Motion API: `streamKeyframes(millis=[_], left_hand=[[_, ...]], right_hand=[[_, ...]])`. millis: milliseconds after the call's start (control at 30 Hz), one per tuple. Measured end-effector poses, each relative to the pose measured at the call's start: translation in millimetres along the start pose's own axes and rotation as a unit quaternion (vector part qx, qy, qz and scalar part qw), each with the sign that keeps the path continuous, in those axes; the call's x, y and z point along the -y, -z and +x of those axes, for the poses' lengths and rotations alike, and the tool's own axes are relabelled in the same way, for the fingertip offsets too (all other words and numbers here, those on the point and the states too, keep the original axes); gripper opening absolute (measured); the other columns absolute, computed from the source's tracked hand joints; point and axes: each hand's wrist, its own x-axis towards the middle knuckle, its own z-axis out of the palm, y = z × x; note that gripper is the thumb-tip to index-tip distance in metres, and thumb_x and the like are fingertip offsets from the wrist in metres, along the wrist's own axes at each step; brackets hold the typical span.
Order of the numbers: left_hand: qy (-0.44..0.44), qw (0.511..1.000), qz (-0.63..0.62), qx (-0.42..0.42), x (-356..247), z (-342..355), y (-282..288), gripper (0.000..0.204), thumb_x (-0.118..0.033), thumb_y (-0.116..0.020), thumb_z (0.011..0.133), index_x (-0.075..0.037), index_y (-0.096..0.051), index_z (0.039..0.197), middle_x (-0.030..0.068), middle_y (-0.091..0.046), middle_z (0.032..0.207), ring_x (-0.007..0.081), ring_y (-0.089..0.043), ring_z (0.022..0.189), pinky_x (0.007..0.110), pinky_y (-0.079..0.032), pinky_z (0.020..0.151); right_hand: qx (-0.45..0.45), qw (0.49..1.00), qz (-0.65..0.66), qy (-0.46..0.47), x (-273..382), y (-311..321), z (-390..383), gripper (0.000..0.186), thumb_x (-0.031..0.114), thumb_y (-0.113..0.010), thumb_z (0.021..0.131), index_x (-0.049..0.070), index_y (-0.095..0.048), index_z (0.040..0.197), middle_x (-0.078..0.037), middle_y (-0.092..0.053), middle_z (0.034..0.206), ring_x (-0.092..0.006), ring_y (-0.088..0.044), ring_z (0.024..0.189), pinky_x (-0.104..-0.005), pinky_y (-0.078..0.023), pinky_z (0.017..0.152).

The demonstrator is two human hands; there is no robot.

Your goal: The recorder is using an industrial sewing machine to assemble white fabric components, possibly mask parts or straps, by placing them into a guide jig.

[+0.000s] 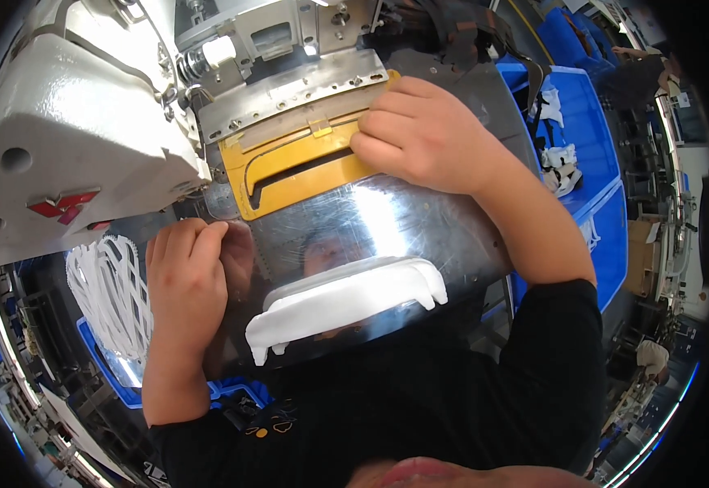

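Note:
A yellow slotted template plate (293, 183) lies on the shiny metal table (468, 236), under a metal clamp bar (297, 93). My right hand (423, 134) is closed over the plate's right end, its fingertips partly hidden. At the table's left, below the white sewing machine head (69, 138), my left hand (187, 264) has its fingers curled together; whatever they may hold is hidden. Nearer to me, a small stack of white, curved fabric pieces (346, 301) rests near the table's front edge, apart from both hands.
White looped strips (110, 297) hang left of my left hand, over a blue bin (110, 370). To the right stand blue bins (606, 236) with white and dark cloth pieces (562, 167) inside. Another person (639, 73) is at the far right.

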Motion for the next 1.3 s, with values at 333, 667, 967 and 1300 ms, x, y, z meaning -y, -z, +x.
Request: streamKeyframes(millis=[333, 667, 967, 1300], left_hand=[[-0.006, 1.0, 0.014, -0.019, -3.3, 4.3, -1.5, 0.034, -0.004, -0.07, 0.083, -0.005, -0.077, 0.117, 0.0094, -0.067, 0.107, 0.0321, -0.066, 0.102, 0.047, -0.052, 0.094], [0.0, 1.0, -0.017, -0.005, -6.0, 8.0, -0.6, 0.033, -0.005, -0.069, 0.085, -0.004, -0.077, 0.117, 0.0105, -0.067, 0.107, 0.033, -0.065, 0.102, 0.047, -0.052, 0.094], [0.011, 0.999, -0.032, -0.01, -6.8, 6.0, -1.3, 0.033, -0.006, -0.07, 0.085, -0.004, -0.077, 0.117, 0.0109, -0.067, 0.11, 0.0335, -0.065, 0.103, 0.047, -0.052, 0.094], [0.013, 0.999, -0.049, -0.015, -5.9, 8.9, -1.8, 0.033, -0.005, -0.069, 0.087, -0.002, -0.076, 0.119, 0.0135, -0.067, 0.112, 0.0344, -0.065, 0.104, 0.046, -0.053, 0.096]], right_hand=[[-0.105, 0.981, -0.141, -0.084, -9.9, -1.4, 6.2, 0.016, 0.011, -0.07, 0.089, 0.007, -0.072, 0.105, -0.008, -0.074, 0.121, -0.0258, -0.071, 0.107, -0.0402, -0.055, 0.098], [0.036, 0.974, 0.17, -0.143, 28.0, 0.4, 5.5, 0.018, 0.01, -0.074, 0.09, 0.003, -0.058, 0.089, -0.013, -0.059, 0.095, -0.0329, -0.066, 0.091, -0.0451, -0.056, 0.081], [0.092, 0.966, 0.195, -0.141, 35.1, 4.8, 9.7, 0.025, 0.015, -0.08, 0.091, 0.004, -0.058, 0.098, -0.013, -0.061, 0.105, -0.0334, -0.065, 0.099, -0.043, -0.056, 0.087], [0.006, 0.925, 0.249, -0.287, 13.4, -12.8, 13.0, 0.026, 0.013, -0.074, 0.088, 0.005, -0.059, 0.108, -0.016, -0.059, 0.113, -0.0384, -0.066, 0.104, -0.0469, -0.055, 0.09]])
